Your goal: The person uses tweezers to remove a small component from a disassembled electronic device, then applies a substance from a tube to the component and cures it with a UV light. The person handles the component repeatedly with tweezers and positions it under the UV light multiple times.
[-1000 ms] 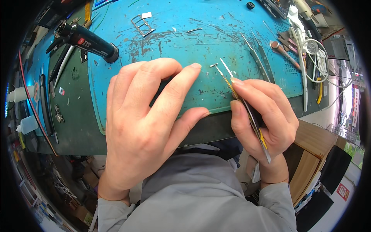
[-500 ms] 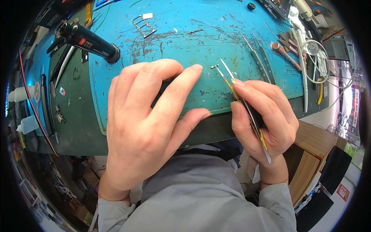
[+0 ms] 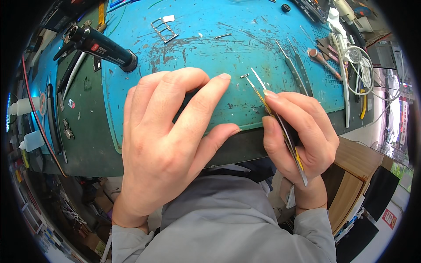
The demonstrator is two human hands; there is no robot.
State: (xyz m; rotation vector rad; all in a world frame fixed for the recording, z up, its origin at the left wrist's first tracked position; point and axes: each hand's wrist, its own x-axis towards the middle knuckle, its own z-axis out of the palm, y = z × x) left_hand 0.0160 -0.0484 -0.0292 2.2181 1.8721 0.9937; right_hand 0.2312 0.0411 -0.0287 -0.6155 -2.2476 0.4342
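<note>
My right hand (image 3: 302, 131) pinches a pair of tweezers (image 3: 287, 140) with gold-yellow patterning between thumb and fingers. The two tips stand apart, pointing away from me over the mat. A tiny silvery part (image 3: 244, 76) lies right at the left tip; whether they touch, I cannot tell. To the left, my left hand (image 3: 162, 131) hovers over the mat's near edge, back upward. Its thumb and forefinger are spread apart, with the other fingers bent. Something dark shows between forefinger and middle finger, too shadowed to make out.
A blue work mat (image 3: 245, 52) covers the bench. On it are a black cylindrical tool (image 3: 105, 52), a small metal frame (image 3: 164, 30), a white chip-like piece (image 3: 169, 18) and a thin rod (image 3: 222, 36). More tweezers (image 3: 294, 68), a brush (image 3: 323, 61) and a coiled white cable (image 3: 357, 65) lie right.
Both hands hold almost the same pose. The whole view has shifted very slightly; the tweezers and the tiny part keep their places relative to each other.
</note>
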